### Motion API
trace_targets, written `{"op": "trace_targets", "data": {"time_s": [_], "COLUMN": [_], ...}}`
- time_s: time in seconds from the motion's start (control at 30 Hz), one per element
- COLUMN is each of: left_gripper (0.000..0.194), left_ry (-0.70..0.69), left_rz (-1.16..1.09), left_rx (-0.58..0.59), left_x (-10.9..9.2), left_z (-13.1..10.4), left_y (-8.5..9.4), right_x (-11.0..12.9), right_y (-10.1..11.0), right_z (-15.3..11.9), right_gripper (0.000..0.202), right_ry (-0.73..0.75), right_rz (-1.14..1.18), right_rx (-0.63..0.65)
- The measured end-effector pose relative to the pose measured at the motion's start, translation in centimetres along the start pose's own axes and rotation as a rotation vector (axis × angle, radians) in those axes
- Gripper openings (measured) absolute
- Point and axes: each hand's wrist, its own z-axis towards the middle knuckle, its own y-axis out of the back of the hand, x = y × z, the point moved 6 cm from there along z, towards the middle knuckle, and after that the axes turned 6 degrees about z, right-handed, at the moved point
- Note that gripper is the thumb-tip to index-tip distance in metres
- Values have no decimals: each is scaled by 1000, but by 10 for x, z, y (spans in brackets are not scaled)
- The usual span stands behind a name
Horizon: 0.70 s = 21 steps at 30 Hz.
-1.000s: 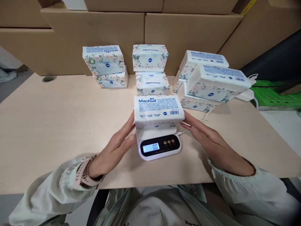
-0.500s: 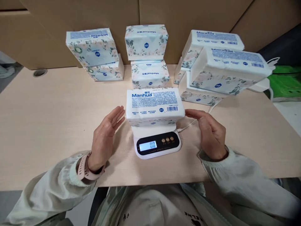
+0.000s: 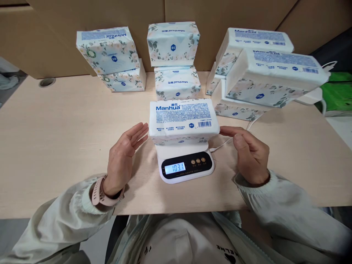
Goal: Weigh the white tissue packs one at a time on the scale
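A white tissue pack (image 3: 183, 119) with blue Manhua print lies on the white electronic scale (image 3: 187, 168), whose lit display appears to read 103.1. Just left of the pack is my left hand (image 3: 123, 157), its fingers stretched out and holding nothing. My right hand (image 3: 250, 154) is at the pack's right end, fingers extended with the tips at or very near its side, not wrapped round it. The pack hides most of the scale's platform. A white cable (image 3: 222, 144) runs from the scale's right side.
Behind the scale stand two stacked tissue packs (image 3: 177, 82). Two more stacked packs (image 3: 110, 55) stand at the back left, and several packs (image 3: 275, 73) at the back right. Cardboard (image 3: 192, 11) lines the table's (image 3: 68, 146) back edge. A green package (image 3: 338, 95) lies far right.
The scale display has gone from 0.0 to about 103.1. The whole view has shifted slightly; both hands keep nearly the same places beside the pack.
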Motion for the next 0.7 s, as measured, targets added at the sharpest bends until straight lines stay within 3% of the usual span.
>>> {"op": "trace_targets", "data": {"time_s": [0.7], "left_gripper": [32], "left_ry": [-44], "left_rz": [57], "left_rx": [-34], "left_x": [-7], "left_z": [3], "left_y": [0], "right_x": [6], "right_y": [3], "right_z": [1], "right_gripper": [21], "right_ry": [50], "right_rz": [-33], "right_rx": [-16]}}
